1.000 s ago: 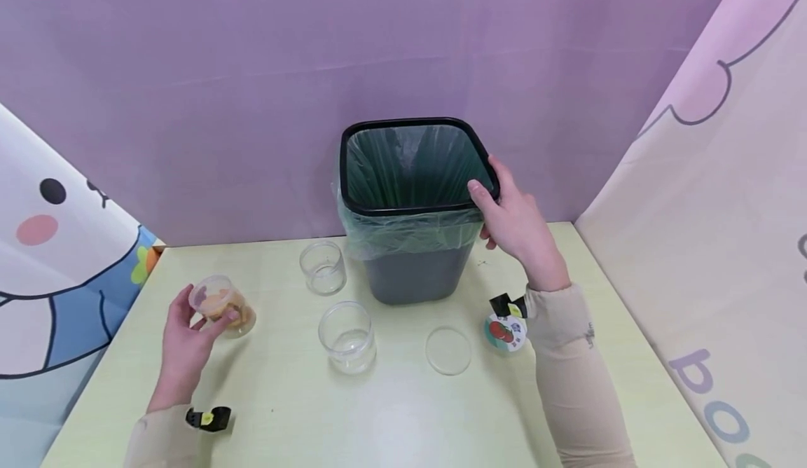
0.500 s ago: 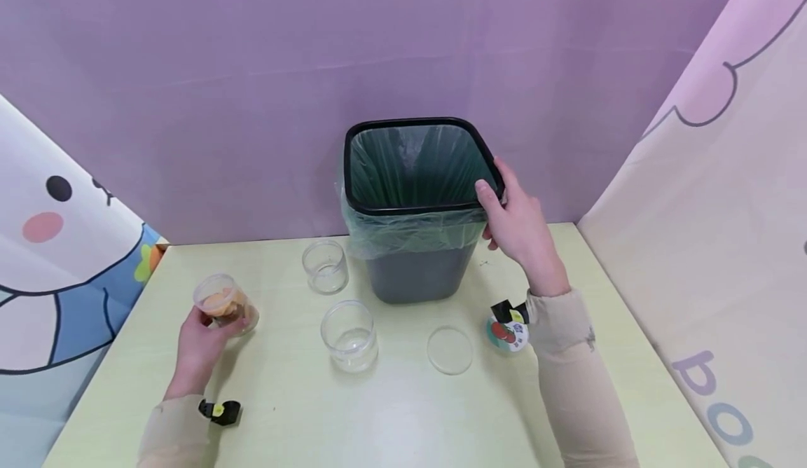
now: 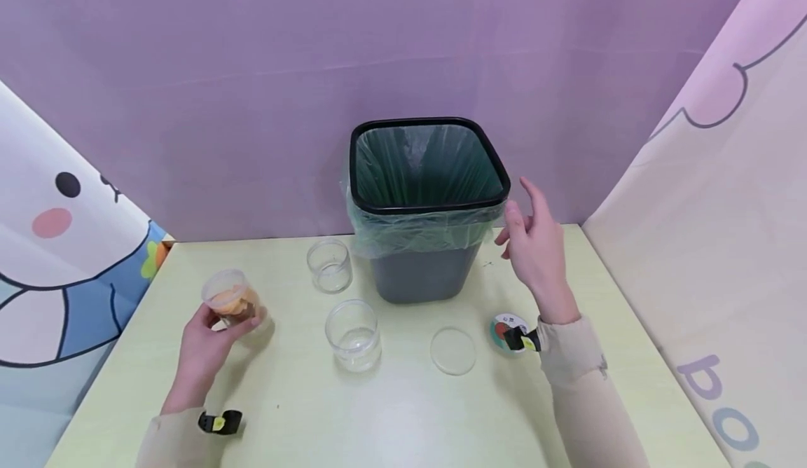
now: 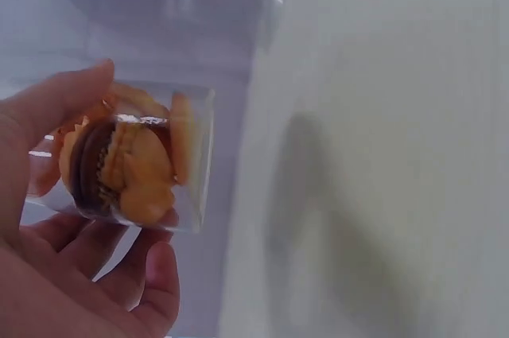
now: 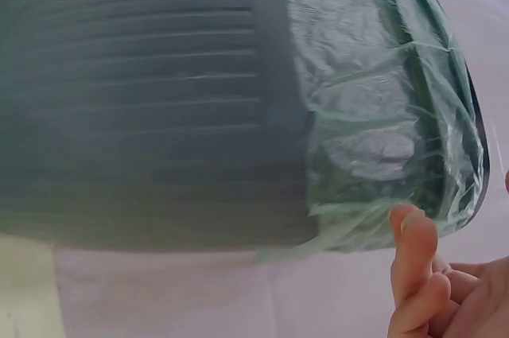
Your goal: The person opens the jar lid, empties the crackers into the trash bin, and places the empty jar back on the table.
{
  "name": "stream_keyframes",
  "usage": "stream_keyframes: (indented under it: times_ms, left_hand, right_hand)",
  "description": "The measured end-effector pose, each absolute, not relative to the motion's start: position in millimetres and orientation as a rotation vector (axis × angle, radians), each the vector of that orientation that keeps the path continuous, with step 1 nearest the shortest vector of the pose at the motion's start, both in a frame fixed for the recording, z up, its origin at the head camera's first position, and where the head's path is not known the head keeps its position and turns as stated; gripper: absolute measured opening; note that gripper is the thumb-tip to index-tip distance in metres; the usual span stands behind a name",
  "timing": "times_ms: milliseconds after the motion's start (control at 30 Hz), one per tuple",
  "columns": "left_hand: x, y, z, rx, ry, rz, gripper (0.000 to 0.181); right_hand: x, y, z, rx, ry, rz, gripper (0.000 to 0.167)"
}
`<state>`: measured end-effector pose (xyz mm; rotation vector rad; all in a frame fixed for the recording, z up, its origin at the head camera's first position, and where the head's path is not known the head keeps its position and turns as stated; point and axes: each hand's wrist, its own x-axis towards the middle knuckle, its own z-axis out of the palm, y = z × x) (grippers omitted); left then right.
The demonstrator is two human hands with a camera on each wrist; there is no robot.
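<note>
My left hand [image 3: 208, 345] grips a clear plastic jar [image 3: 232, 293] at the left of the table. Orange and brown pieces [image 4: 131, 167] show through its wall in the left wrist view. Judging by the shadow beside it, the jar is off the tabletop. A grey trash bin [image 3: 429, 275] with a black rim and a green liner bag [image 3: 410, 233] stands at the back centre. Just right of its rim, my right hand [image 3: 539, 251] hovers with nothing in it, forefinger extended and the other fingers loosely bent.
Two clear jars stand left of the bin: a rear jar [image 3: 330, 266] and a nearer jar [image 3: 354, 338]. In front of the bin lies a clear round disc [image 3: 452, 350]. A round label-printed lid [image 3: 504, 331] is partly hidden under the right wrist strap. Purple cloth [image 3: 265, 104] hangs behind.
The right hand has let go of the bin's rim and drawn slightly right and nearer. My left hand has moved a little right with the jar and lifted it slightly.
</note>
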<state>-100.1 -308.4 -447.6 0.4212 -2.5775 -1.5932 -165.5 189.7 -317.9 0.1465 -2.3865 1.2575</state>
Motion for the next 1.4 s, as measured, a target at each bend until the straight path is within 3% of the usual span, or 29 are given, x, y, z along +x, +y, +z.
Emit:
stream_keyframes:
  times_ms: [333,633,933,1133,1400]
  left_hand:
    - [-72.2,-264.4,-399.0,0.247,-2.561,-1.494,0.072]
    - [-51.7,-224.2,-383.0,-0.15,-2.582,-1.451,0.059]
    - [-34.0,-177.7,-387.3,-0.462,-2.532,-1.584,0.058]
    - [-28.8,-145.2,-395.5,-0.488,-2.564,-1.671,0.059]
    - [-23.1,-112.9,-408.6,-0.493,-2.587,-1.598,0.056]
  right_hand:
    - [-139.2,196.2,-355.1,0.202,-2.404,1.08,0.035]
    - [-111.9,169.5,-366.3,0.448,-2.353,1.033,0.026]
    - [-83.7,131.2,-378.7,0.781,-2.35,1.094,0.033]
    - [-66.5,107.7,-381.3,0.937,-2.28,1.442,0.047]
    - [-52.5,92.2,-382.4,0.847,-2.258,1.911,0.063]
